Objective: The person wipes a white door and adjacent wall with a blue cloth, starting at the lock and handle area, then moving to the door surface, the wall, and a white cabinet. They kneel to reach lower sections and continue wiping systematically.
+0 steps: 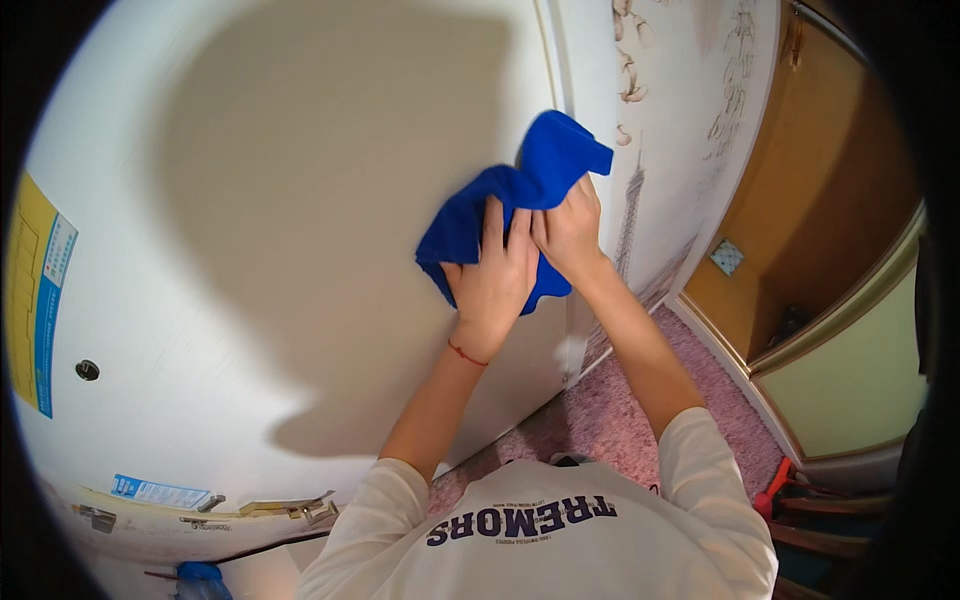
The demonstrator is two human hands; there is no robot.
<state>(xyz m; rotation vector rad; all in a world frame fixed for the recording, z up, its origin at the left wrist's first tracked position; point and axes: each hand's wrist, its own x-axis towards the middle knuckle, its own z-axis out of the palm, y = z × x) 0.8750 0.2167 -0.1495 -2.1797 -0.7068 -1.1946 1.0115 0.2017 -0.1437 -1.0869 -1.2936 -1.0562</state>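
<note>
A bright blue cloth (559, 154) lies bunched against a white door (315, 225), close to the door's right edge. My left hand (495, 281) rests on the lower part of the cloth, fingers extended up and some of them over its folds. A thin red cord circles that wrist. Just to the right, my right hand (574, 229) grips the cloth, its fingertips hidden under the upper fold. The two hands touch or nearly touch. A large shadow covers the door around them.
A round peephole (87, 370) and a yellow and blue printed sheet (37, 300) are on the door's left. A lever handle (304, 510) shows at lower left. Right stand a patterned wall (675, 97) and a cabinet with sliding panels (832, 375). Pink carpet (675, 360) covers the floor.
</note>
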